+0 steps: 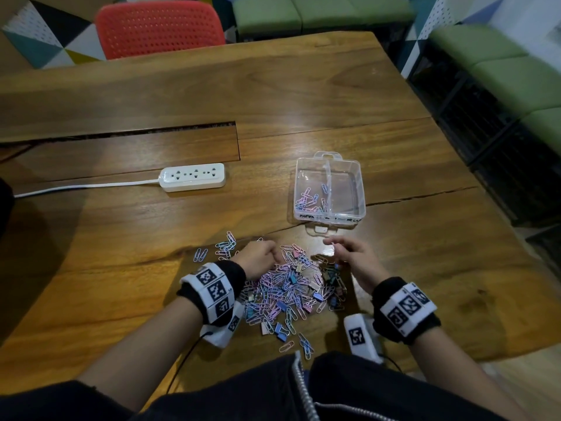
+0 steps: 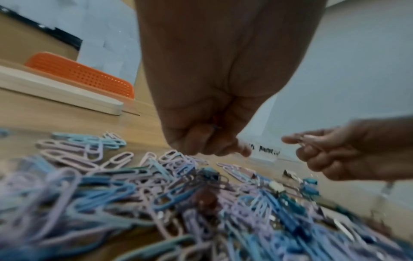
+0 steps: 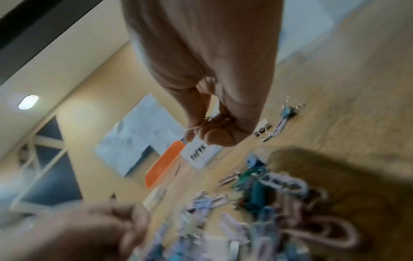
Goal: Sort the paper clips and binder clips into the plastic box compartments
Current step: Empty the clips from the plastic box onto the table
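Pinching a pale paper clip (image 3: 196, 128) in my right hand (image 1: 355, 258), with my left hand (image 1: 258, 256) curled into the mixed pile (image 1: 288, 287) on the tabletop (image 1: 303, 101), I risk snagging linked clips. One tangled binder clip (image 1: 280, 329) could ride along into the plastic box (image 1: 361, 189) beyond my hands, in its left compartment among paper clips

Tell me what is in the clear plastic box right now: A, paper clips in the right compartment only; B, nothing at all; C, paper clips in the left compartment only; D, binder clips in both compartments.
C: the plastic box shows paper clips gathered in its left compartment, while the right compartment looks bare.
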The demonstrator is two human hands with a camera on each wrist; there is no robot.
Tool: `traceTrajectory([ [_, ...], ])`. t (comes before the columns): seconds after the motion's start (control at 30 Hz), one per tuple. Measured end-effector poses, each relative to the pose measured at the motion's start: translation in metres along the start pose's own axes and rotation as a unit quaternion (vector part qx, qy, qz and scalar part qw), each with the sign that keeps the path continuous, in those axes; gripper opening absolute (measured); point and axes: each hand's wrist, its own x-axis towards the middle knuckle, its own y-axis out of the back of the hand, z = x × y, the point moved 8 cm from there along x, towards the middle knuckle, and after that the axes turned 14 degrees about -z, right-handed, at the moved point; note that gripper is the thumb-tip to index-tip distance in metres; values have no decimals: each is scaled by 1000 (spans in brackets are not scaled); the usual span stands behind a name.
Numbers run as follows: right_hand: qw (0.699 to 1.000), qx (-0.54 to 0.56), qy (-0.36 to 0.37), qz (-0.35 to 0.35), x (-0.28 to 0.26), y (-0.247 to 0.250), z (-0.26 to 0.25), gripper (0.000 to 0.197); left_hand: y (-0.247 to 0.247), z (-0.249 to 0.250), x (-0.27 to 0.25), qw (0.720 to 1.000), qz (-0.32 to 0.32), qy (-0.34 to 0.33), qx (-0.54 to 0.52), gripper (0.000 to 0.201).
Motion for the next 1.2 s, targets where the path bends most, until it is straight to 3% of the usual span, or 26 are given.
traceTrajectory([
  [0.07, 989, 142, -20, -33, -2, -5, 7, 27, -6, 1, -5, 991, -6, 4, 136, 11],
  [0.17, 969, 240, -24, -51, -4, -9, 11, 28, -17, -8, -6, 965, -15, 17, 262, 47],
  [0.23, 974, 221, -19, -51, -1, -12, 10, 28, -19, -8, -8, 964, 21, 6, 265, 43],
  [0.3, 992, 118, -21, -37, 1, -15, 9, 25, -23, -8, -8, 964, 42, -6, 261, 32],
  [0.37, 998, -62, -27, -15, 4, -17, 8, 19, -27, -7, -7, 965, 40, -7, 261, 28],
  [0.43, 968, -250, -12, -4, 5, -24, 4, 10, -28, -7, -6, 967, 30, -9, 251, 27],
  [0.53, 897, -440, -14, -28, 8, -39, 3, 36, -22, -9, -5, 984, 28, -24, 176, 19],
  [0.63, 871, -491, -8, -27, 9, -44, -2, 35, -11, -11, -9, 998, 26, -57, -2, 22],
  [0.7, 851, -524, 3, -43, 9, -50, -3, 26, -6, -13, -13, 990, 16, -68, -124, 21],
  [0.83, 825, -560, -9, -73, 10, -57, 2, 22, 0, -16, -13, 981, 13, -63, -181, 18],
  [1.0, 858, -511, -5, -58, 6, -48, 1, 11, -9, -19, -10, 977, -36, -39, -209, 8],
  [1.13, 941, -338, 14, 10, -1, -28, -6, 11, -16, -22, -10, 948, -41, -24, -316, 15],
  [1.2, 959, -279, 20, 52, -3, -16, -6, 19, -17, -23, -11, 921, -23, -27, -387, 23],
])
